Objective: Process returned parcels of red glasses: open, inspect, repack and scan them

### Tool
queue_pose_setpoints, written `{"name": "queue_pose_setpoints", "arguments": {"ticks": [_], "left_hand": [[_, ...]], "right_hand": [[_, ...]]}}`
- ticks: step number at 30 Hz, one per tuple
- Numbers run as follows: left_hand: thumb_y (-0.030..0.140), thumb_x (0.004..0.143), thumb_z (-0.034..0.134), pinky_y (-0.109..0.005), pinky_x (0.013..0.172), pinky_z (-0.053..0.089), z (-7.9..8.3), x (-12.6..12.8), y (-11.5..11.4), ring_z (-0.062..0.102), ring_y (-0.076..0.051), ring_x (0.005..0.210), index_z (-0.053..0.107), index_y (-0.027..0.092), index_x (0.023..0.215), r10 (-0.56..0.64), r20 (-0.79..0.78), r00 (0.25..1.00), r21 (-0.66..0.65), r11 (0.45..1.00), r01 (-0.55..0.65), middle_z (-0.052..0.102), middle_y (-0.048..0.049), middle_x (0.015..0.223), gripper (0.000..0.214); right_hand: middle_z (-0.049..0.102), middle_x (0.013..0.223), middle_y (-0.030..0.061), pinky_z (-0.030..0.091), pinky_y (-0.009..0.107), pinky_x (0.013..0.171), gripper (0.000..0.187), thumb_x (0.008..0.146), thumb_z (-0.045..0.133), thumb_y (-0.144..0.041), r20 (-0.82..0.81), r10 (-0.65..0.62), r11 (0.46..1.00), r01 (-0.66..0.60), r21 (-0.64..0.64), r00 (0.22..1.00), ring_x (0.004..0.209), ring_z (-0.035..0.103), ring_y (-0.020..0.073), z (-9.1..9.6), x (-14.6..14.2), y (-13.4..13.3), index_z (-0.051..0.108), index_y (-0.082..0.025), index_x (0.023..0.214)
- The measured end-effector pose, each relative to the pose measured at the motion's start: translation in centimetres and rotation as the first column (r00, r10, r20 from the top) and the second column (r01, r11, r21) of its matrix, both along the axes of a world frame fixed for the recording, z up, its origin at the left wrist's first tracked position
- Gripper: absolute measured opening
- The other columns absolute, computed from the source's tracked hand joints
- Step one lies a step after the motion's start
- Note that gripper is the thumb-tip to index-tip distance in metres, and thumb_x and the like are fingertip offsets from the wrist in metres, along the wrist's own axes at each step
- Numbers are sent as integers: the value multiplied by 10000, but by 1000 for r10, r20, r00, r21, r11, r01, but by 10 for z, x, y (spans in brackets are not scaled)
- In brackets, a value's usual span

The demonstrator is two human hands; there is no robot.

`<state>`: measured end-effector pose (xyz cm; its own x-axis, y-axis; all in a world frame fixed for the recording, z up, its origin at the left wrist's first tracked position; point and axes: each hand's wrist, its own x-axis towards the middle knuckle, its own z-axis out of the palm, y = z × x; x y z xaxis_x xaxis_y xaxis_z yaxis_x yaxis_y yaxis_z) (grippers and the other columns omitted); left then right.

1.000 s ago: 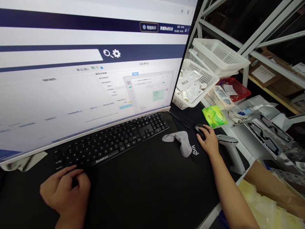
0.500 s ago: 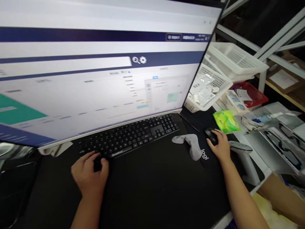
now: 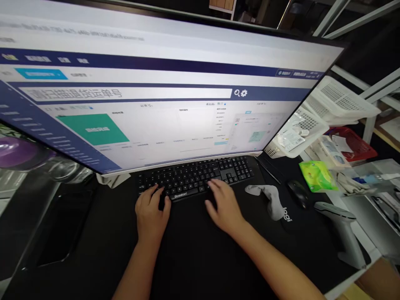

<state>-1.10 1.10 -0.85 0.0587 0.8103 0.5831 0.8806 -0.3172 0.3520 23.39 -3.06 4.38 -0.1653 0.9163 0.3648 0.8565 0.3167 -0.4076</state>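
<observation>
A black keyboard (image 3: 193, 173) lies beneath the lower edge of a large lit monitor (image 3: 175, 125). My left hand (image 3: 151, 214) rests at its left end, fingertips on the keys and thumb apart. At the keyboard's front edge, right of the middle, is my right hand (image 3: 223, 204), fingers stretched and holding nothing. A black mouse (image 3: 298, 193) sits on a dark mouse pad (image 3: 289, 229) to the right, untouched. Between the keyboard and the mouse lies a crumpled grey cloth piece (image 3: 272, 202).
A grey-and-white handheld scanner (image 3: 342, 229) lies at the right edge, near a green packet (image 3: 318, 176). White baskets (image 3: 340, 98) and a red basket (image 3: 359, 143) stand behind. On the left are a dark phone-like slab (image 3: 65, 229) and a purple object (image 3: 23, 152).
My right hand has left the mouse and moved left to the keyboard. My left hand stays at the keyboard's left end. The view has shifted left.
</observation>
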Motion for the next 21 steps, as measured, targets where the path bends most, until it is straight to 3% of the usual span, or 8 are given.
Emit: {"name": "queue_pose_setpoints", "arguments": {"ticks": [2,5,11,17,21], "left_hand": [[199,879,626,-509,1044,471,0,-1,-1,614,-304,1131,663,129,1137,-4,-3,1000,-1,1000,4,669,-167,1205,270],[194,880,615,-507,1050,469,1,-4,-2,605,-297,1139,653,136,1139,-27,-8,1000,1,1000,27,665,-160,1212,268],[167,879,603,-519,1058,468,2,-5,-4,581,-307,1174,645,141,1141,-13,5,1000,-25,1000,14,658,-148,1223,267],[152,864,617,-518,1041,480,3,-6,-4,590,-310,1146,653,139,1110,-31,16,999,-18,999,32,662,-143,1195,248],[145,860,620,-522,1050,471,3,-8,-4,584,-311,1154,656,135,1102,-40,22,999,-27,999,41,660,-148,1199,244]], "right_hand": [[552,1411,170,394,480,1158,495,944,522,-259,17,59,998,-59,-6,998,1359,458,285,-9,-43,16,499,-111,1417],[541,1427,178,359,522,1171,480,960,509,-258,30,36,999,-35,-28,999,1374,431,310,-20,-76,32,518,-95,1412],[576,1352,170,359,542,1154,410,966,504,-246,50,5,999,-3,-33,999,1326,453,319,-29,-85,41,593,-121,1346],[582,1260,155,381,523,1135,379,968,518,-260,49,-31,999,32,-8,998,1260,458,304,-26,-99,44,625,-150,1314],[556,1245,159,386,539,1122,353,958,525,-263,21,-119,993,119,5,993,1257,431,321,-23,-103,44,655,-149,1266]]}}
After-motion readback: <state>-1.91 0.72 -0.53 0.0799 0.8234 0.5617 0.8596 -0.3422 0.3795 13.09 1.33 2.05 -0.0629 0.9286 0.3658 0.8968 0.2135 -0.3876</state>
